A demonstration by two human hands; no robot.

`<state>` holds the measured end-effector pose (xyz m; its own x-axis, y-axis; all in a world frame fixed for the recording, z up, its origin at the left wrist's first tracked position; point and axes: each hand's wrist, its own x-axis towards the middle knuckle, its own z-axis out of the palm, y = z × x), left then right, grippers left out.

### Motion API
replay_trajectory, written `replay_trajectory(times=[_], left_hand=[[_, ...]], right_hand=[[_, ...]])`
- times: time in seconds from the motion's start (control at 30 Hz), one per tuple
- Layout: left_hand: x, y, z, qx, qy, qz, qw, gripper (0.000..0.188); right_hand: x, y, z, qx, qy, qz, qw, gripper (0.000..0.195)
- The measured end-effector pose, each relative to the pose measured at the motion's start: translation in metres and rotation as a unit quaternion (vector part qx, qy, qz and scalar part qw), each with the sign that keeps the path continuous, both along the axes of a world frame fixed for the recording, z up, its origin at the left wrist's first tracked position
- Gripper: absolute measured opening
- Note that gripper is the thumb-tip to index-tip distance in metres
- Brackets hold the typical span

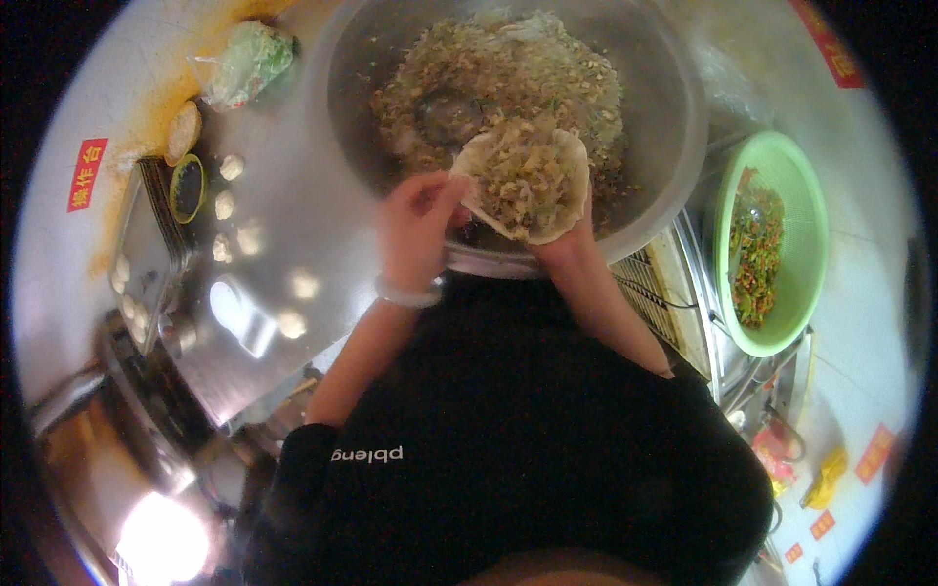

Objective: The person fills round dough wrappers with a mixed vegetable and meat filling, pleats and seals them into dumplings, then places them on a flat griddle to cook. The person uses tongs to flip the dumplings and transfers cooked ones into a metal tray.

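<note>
A round dough wrapper (485,194), heaped with chopped filling, is held over the near part of a large metal bowl (663,161). My right hand (573,238) supports the wrapper from beneath and along its right side; most of those fingers are hidden. At the wrapper's left edge, the fingers of my left hand (421,220) are closed on the rim, with a pale bracelet on that wrist. Inside the bowl lies a broad mass of chopped filling (513,80), and a small round hollow or dish shows faintly in it.
Small dough pieces (292,324) are scattered on the metal worktop (293,212) at left. Stacked trays (163,212), a small bowl of dark contents (188,188) and a plastic bag (253,66) lie farther left. A green basket (813,220) of chopped vegetables (755,264) stands right.
</note>
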<state>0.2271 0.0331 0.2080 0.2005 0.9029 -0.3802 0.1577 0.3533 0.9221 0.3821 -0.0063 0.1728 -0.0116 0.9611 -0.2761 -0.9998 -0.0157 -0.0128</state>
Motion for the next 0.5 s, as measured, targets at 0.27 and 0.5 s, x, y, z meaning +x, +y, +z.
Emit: replay_trajectory(times=[0.27, 0.5], left_hand=[[0.007, 0.005, 0.029, 0.259, 0.172, -0.019, 0.95, 0.025], [-0.002, 0.01, 0.022, 0.095, 0.113, -0.081, 0.986, 0.023]], right_hand=[[-0.003, -0.012, -0.005, -0.038, 0.059, 0.039, 0.997, 0.044], [-0.004, -0.014, -0.011, 0.014, 0.163, 0.077, 0.983, 0.046]])
